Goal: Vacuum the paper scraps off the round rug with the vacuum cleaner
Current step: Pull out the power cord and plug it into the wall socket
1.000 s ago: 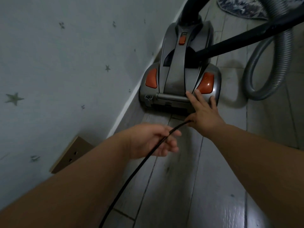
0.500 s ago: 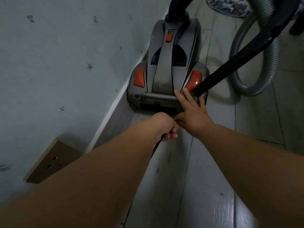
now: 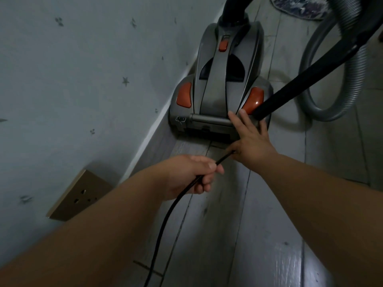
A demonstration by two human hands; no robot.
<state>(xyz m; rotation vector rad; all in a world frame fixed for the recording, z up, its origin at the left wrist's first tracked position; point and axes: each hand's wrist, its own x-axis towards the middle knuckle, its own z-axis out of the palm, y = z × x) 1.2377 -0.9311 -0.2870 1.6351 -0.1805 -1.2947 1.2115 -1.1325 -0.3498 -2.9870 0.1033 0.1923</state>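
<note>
Vacuum cleaner [image 3: 222, 85] stands at the floor's left edge against the wall, with the round rug [image 3: 298, 7] beyond it at the far edge. Left hand [image 3: 192, 175] grips the black power cord [image 3: 165, 216] in a closed fist. Right hand [image 3: 252, 141] rests with straight fingers on the cleaner's rear and holds nothing.

We log the grey vacuum cleaner [image 3: 219, 85] (orange buttons) upright on the floor [image 3: 269, 224] beside the wall [image 3: 83, 79]. Its black power cord [image 3: 165, 214] trails toward us. The patterned round rug [image 3: 298, 7] lies beyond, partly visible.
</note>
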